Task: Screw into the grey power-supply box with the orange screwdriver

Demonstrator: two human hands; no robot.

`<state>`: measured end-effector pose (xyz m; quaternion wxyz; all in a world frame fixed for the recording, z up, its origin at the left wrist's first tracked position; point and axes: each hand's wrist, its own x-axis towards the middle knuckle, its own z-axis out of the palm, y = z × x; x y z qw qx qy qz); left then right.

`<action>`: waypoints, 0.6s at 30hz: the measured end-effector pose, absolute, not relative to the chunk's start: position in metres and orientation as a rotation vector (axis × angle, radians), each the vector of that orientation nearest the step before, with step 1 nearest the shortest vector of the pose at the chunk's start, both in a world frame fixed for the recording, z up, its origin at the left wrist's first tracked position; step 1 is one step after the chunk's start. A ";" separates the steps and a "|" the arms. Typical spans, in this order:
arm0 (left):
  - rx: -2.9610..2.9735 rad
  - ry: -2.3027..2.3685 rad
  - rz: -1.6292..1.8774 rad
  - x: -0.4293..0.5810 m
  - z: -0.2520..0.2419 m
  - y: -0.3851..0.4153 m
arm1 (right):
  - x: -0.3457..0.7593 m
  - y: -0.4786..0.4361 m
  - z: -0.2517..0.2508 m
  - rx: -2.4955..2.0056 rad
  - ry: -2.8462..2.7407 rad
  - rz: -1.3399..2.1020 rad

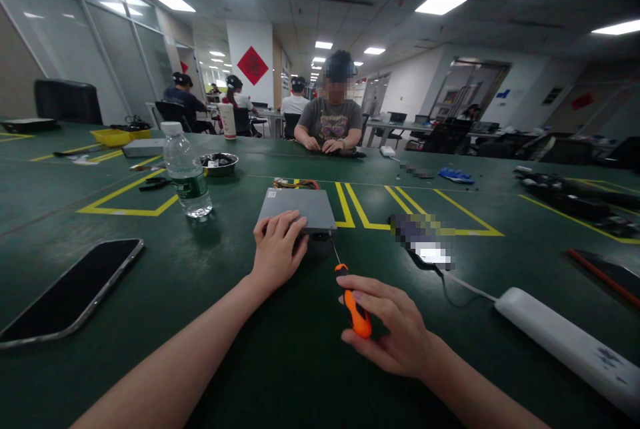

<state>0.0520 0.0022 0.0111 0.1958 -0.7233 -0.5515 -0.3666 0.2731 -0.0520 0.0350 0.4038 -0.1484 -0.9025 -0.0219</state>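
A flat grey metal box (299,207) lies on the green table (210,295) in front of me. My left hand (277,247) rests on its near left corner with fingers laid flat over the top. My right hand (389,329) is wrapped round the orange handle of a screwdriver (353,302). The thin shaft points away from me, and its tip meets the near edge of the box. Coloured wires (295,183) stick out behind the box.
A black phone (70,294) lies at left, a water bottle (185,172) and a metal bowl (219,163) beyond it. A white power strip (570,342) with its cable sits at right. Across the table a person (330,119) works with both hands. Yellow tape lines (400,205) mark the surface.
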 end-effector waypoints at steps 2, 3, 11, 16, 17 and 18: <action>-2.025 -1.547 -1.026 0.052 0.011 0.002 | 0.274 -0.052 0.034 -0.369 -2.291 0.012; -2.025 -1.547 -1.025 0.052 0.011 0.002 | 0.275 -0.052 0.034 -0.359 -2.307 0.024; -2.021 -1.540 -1.032 0.052 0.011 0.002 | 0.269 -0.053 0.040 -0.357 -2.304 -0.136; -2.028 -1.537 -1.030 0.052 0.012 0.002 | 0.271 -0.052 0.036 -0.368 -2.304 0.014; -2.027 -1.538 -1.031 0.052 0.012 0.002 | 0.271 -0.052 0.036 -0.363 -2.316 0.017; -2.027 -1.538 -1.034 0.052 0.012 0.002 | 0.272 -0.053 0.036 -0.357 -2.332 0.000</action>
